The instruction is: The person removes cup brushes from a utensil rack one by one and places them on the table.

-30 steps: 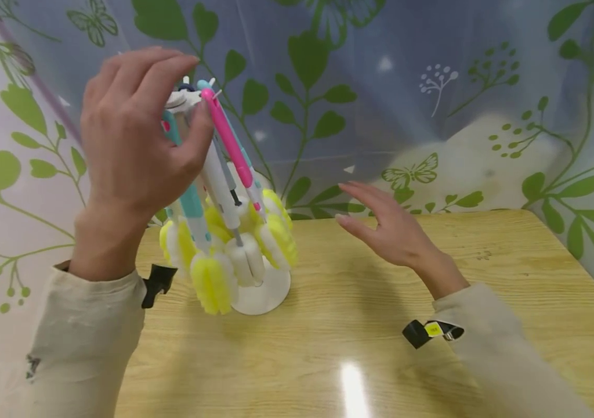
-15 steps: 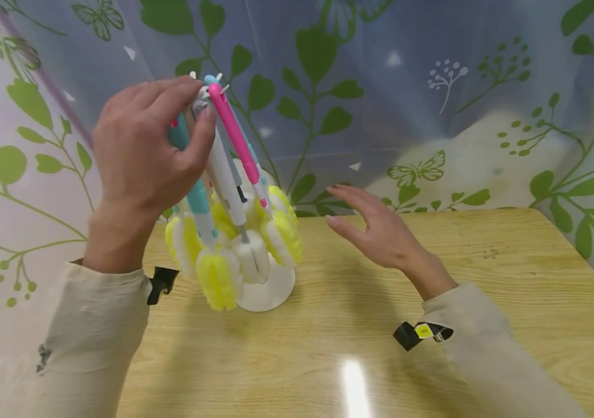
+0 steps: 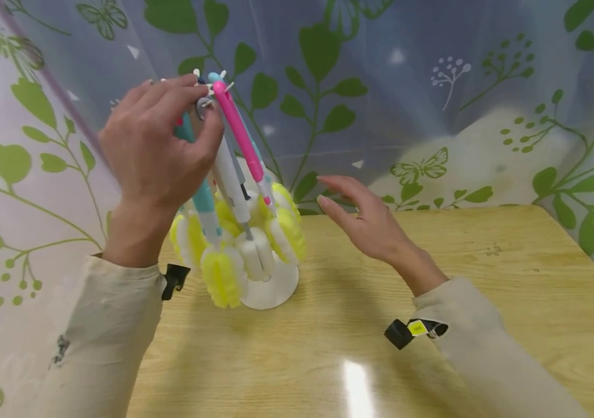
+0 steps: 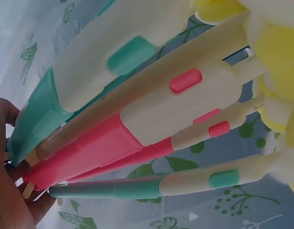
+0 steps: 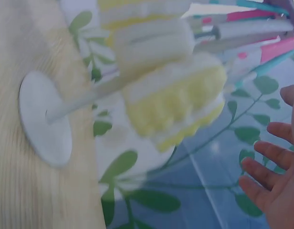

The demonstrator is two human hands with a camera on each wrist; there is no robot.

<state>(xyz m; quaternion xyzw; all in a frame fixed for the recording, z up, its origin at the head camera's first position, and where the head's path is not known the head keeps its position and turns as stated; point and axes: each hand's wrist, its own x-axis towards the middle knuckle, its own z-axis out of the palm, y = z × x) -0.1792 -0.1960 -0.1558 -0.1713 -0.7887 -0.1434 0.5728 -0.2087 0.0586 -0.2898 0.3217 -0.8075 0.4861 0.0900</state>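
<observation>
1. Left hand: we find the left hand (image 3: 156, 139) grasping the top of the stand (image 3: 282, 285), its thumb and fingers curled among the upper ends of the brush handles
2. Right hand: we find the right hand (image 3: 367, 223) released, its fingers parted and holding nothing; it is in the air above the counter (image 3: 307, 360), to the right of the stand and apart from it
3. Stand: we locate its round white base on the counter, toward the rear edge; in the right wrist view a pale post (image 5: 85, 100) rises from the base
4. Brushes: we see several hung round the stand, handles up and heads down, with the heads above the base
5. Positions, head view: we note the pink brush (image 3: 239, 133) on the side toward the right hand, the white brush (image 3: 229, 180) at the front, its head (image 3: 256, 255) white, and the teal brush (image 3: 203, 200) to its left, above a yellow and white head (image 3: 221, 278)
6. Sleeves: we see a beige sleeve on each arm and a black band (image 3: 417, 330) at the right cuff
7. Background: we see a leaf-patterned cloth (image 3: 328, 128) behind the counter, and a bright reflection on the counter's surface
</observation>
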